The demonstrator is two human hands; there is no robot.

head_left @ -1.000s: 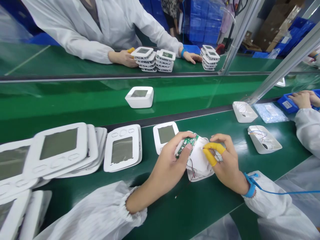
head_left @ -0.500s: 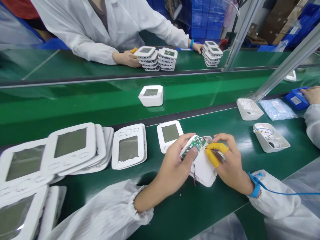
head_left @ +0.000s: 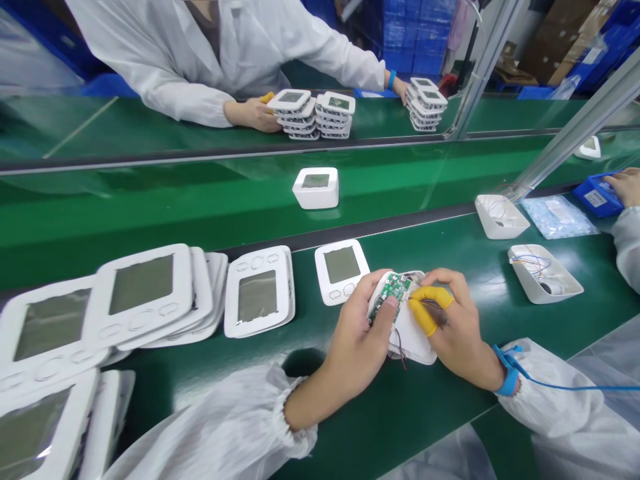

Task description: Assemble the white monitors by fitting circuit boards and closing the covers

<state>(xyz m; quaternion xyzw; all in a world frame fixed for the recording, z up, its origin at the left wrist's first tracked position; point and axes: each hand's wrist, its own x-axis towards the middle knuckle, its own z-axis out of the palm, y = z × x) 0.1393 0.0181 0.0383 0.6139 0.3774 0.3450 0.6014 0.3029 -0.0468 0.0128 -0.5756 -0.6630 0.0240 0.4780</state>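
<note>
My left hand [head_left: 363, 330] grips a white plastic housing [head_left: 415, 340], its thumb on a green circuit board [head_left: 395, 288] at the housing's upper left. A dark and red wire hangs from the board. My right hand [head_left: 453, 327], with yellow covers on two fingers, pinches thin dark wires [head_left: 426, 302] beside the board's right edge. A blue strap with a cord circles my right wrist. Just behind my left hand lies a white faceplate with a grey display [head_left: 342, 265].
Stacked display faceplates [head_left: 145, 287] fill the left side. Open white housings with wires [head_left: 545, 275] stand at the right, near a blue bin [head_left: 597, 195] touched by another person's hand. A white device [head_left: 316, 188] sits on the green belt. A person opposite touches stacked units [head_left: 295, 113].
My left hand has shifted slightly right with the housing, which is tilted differently. The white device on the belt has moved right. The person opposite has moved the far hand slightly.
</note>
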